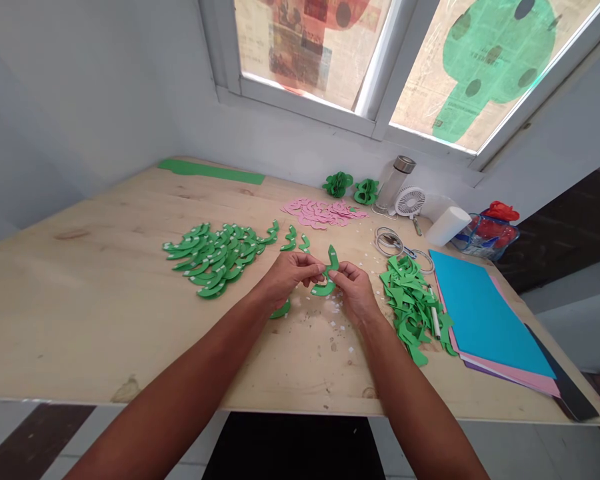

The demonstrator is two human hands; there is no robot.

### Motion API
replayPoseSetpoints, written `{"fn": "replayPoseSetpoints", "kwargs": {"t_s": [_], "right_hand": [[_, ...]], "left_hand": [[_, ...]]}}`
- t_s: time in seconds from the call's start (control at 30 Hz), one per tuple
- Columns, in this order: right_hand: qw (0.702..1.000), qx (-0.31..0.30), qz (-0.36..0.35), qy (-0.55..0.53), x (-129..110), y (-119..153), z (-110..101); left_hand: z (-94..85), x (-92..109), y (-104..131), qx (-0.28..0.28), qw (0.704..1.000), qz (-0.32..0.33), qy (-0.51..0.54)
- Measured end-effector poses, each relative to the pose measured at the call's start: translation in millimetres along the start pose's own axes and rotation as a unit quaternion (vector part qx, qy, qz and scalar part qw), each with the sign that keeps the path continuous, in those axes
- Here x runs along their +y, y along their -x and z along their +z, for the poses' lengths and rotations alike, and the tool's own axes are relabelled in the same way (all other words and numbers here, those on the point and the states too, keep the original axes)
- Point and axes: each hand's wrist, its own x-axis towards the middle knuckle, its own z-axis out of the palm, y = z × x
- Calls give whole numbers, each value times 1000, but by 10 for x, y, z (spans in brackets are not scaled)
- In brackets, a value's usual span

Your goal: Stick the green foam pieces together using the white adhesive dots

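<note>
Above the table's front middle, my right hand (354,288) pinches a wavy green foam-like strip (323,289) with small white squares on it. My left hand (294,272) is closed, thumb and forefinger pressed together against the strip's inner curve; whatever is between those fingertips is too small to make out. Beneath my left hand, another curved green piece (281,310) lies partly hidden. Just beyond the hands lie separate wavy green pieces (290,238). To their left spreads a layered pile of similar green pieces (220,257) with white squares.
White paper bits (342,327) dot the wooden table (105,287). Rightward are green offcuts (407,300), a white marker (435,313), scissors (405,251), tape rings (387,241) and blue sheets (490,313). Behind lie pink cutouts (320,212), a bottle (395,183) and a fan (410,201).
</note>
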Motion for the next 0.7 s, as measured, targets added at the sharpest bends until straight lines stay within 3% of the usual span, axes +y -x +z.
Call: {"fn": "replayPoseSetpoints", "kwargs": {"t_s": [0.27,0.7], "right_hand": [[1000,-7,-4,-11,-64,16,-1],[983,-113,84,-115,-99,50,-61]], "left_hand": [[-9,15,6,-8,997,-48,55],[-39,-18,-1,-113,980,-107,121]]}}
